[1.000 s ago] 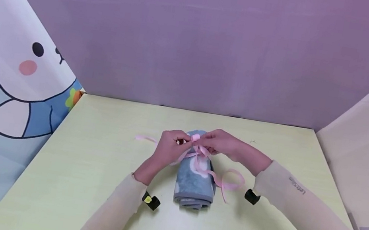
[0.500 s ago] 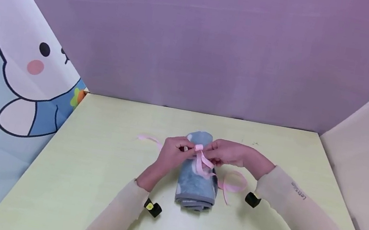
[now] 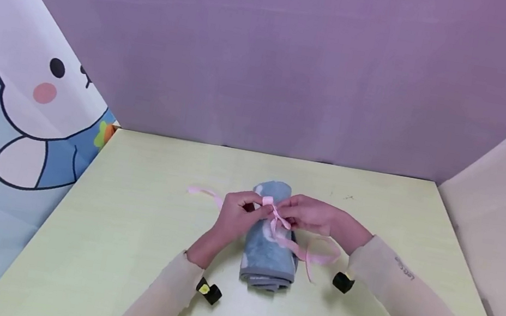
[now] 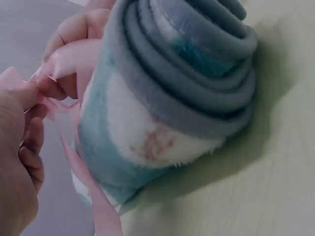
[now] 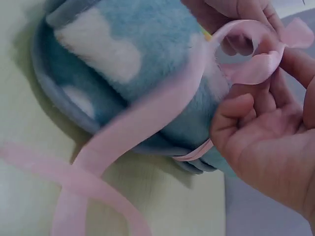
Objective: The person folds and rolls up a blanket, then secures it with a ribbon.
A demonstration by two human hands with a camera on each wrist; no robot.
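Observation:
A rolled fleece blanket, blue with white patches and grey edging, lies lengthwise on the table. A pink ribbon passes round its middle, gathered into loops on top. From the left, my left hand pinches a ribbon loop between thumb and fingers. My right hand pinches the ribbon from the other side, fingertips close to the left ones. In the right wrist view a ribbon loop rises between the two hands, with the right hand's palm facing the roll. Fingers partly hide the crossing point of the ribbon.
One long ribbon tail curls onto the table right of the roll; another tail lies to the left. A purple backdrop stands behind the table, with printed panels on both sides.
Both hands have come slightly nearer the person with the ribbon. The loop between the fingers has changed shape, and the right fingers have shifted along it. The roll stays in place.

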